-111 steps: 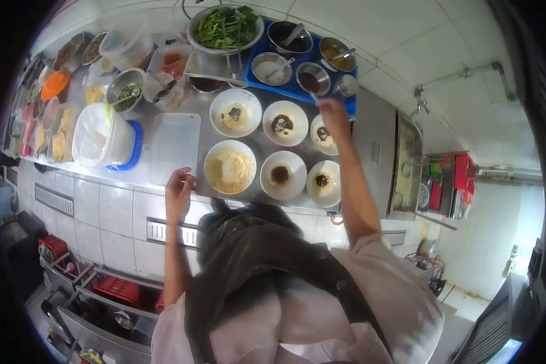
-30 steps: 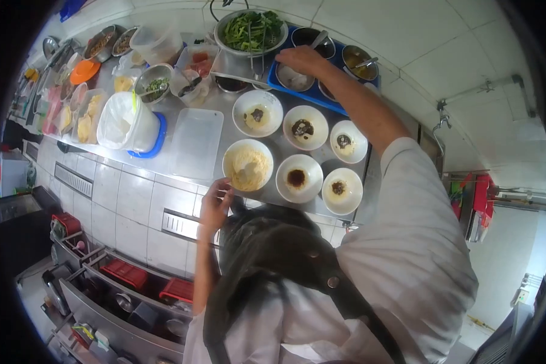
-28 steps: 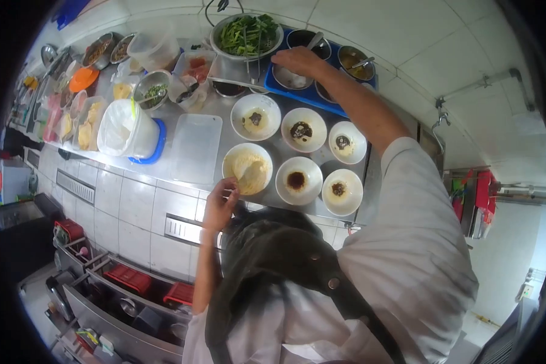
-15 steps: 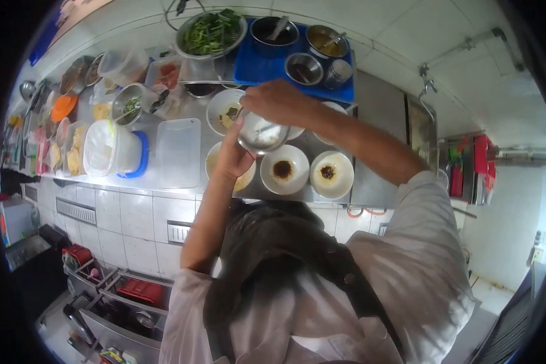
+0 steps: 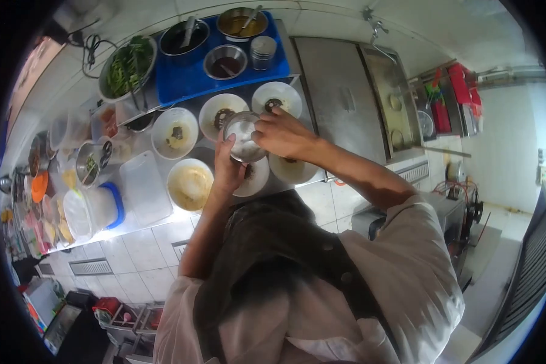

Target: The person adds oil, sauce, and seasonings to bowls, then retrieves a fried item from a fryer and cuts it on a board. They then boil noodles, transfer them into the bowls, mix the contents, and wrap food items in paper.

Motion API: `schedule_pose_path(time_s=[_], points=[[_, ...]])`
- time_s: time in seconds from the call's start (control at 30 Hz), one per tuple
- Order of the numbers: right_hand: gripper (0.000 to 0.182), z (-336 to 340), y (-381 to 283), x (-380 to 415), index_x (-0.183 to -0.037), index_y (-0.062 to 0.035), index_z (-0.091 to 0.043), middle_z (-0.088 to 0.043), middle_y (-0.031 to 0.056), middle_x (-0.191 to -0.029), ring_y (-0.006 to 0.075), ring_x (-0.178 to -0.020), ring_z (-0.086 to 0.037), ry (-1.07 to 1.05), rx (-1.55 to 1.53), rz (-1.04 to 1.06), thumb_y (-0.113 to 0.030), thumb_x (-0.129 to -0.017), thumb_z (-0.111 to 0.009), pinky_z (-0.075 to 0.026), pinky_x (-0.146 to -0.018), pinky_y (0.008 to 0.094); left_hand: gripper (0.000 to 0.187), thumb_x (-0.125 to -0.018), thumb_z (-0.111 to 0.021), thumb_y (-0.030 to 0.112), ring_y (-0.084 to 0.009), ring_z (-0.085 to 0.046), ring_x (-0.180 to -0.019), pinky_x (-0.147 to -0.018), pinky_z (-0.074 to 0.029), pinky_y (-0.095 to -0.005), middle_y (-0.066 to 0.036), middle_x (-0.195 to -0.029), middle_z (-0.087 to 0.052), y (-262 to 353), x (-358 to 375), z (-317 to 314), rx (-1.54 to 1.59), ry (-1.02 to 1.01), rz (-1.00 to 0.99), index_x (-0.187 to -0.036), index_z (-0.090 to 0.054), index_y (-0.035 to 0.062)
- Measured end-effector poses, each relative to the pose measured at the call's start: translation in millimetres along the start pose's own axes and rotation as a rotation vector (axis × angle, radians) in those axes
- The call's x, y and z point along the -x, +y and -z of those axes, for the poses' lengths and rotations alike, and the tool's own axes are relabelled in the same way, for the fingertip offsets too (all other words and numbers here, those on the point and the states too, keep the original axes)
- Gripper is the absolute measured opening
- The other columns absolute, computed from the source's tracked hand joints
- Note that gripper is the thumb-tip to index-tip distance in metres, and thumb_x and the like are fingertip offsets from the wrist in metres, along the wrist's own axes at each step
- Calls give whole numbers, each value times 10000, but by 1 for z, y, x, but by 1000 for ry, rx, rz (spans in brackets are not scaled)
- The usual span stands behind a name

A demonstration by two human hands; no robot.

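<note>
My left hand (image 5: 227, 167) grips a small metal bowl (image 5: 229, 130) from its left side, thumb at the rim. White powder (image 5: 244, 132) lies inside. Over the right rim, my right hand (image 5: 280, 134) is closed, its fingertips at the powder; what they pinch is hidden. Several white bowls surround the metal one. A far-left white bowl (image 5: 159, 144) has a dark dab on pale contents, a far-middle bowl (image 5: 207, 109) and a far-right bowl (image 5: 291, 96) hold dark brown sauce, and a near-left bowl (image 5: 175, 193) shows yellowish contents. Two more near bowls are partly covered by my hands.
Behind the bowls, a blue tray (image 5: 170, 82) carries metal bowls of sauce and a shaker (image 5: 263, 51). Leafy greens (image 5: 127, 70) fill a large bowl at its left. Tubs and a flat lid (image 5: 145, 185) stand left; a steel cover (image 5: 333, 97) is right.
My view has turned, and the counter things appear further left. Both hands have moved right along the white bowls with the metal bowl. My right hand has shifted from its far-left rim to its right side.
</note>
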State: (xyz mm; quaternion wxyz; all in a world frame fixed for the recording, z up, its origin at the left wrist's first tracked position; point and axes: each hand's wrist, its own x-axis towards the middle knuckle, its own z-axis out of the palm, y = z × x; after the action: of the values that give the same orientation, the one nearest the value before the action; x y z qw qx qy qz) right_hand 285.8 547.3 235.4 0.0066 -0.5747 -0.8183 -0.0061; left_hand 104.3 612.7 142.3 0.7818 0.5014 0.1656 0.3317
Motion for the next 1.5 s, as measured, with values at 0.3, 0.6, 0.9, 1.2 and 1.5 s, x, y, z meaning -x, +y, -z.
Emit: schedule_pose_path(time_s=[0.3, 0.6, 0.9, 1.2, 1.5], points=[[138, -7, 9, 38, -946, -29, -588, -589, 136, -952, 334, -931, -629, 79, -308, -249, -134, -866, -548, -514, -823, 466, 759, -673, -713, -130, -430, -531, -1149, -963, -467, -437, -292, -1312, -469, -32, -21, -13, -1012, 22, -429, -1336, -378, 22], [229, -44, 32, 45, -1048, -31, -676, -656, 180, -1020, 373, -956, -624, 67, -708, -425, -100, -862, -560, -501, -825, 439, 545, -961, -497, 300, -256, -574, -1101, -869, -514, -391, -157, -1212, -532, -20, -42, -45, -77, 107, 132, -1389, -336, 3], [224, -56, 69, 49, -1046, -14, -699, -709, 167, -913, 190, -833, -687, 38, -1299, -538, -45, -868, -567, -513, -793, 293, 551, -937, -535, 286, -266, -555, -1134, -882, -514, -410, -134, -1238, -526, -11, -50, -52, 344, 281, 289, -1395, -350, 43], [238, -59, 76, 52, -1059, -83, -680, -656, 124, -1009, 298, -921, -647, 283, -392, -527, -83, -845, -576, -536, -797, 392, 498, -959, -494, 326, -291, -507, -1216, -976, -467, -466, -143, -1303, -481, -21, -54, -24, 193, 388, 258, -1378, -384, 81], [201, -73, 58, 37, -1008, -89, -702, -661, 129, -957, 296, -880, -654, 210, -775, -507, -114, -850, -581, -531, -750, 401, 476, -947, -536, 267, -259, -559, -1135, -894, -519, -428, -135, -1253, -524, -15, -71, -52, 257, 374, 301, -1357, -408, 62]])
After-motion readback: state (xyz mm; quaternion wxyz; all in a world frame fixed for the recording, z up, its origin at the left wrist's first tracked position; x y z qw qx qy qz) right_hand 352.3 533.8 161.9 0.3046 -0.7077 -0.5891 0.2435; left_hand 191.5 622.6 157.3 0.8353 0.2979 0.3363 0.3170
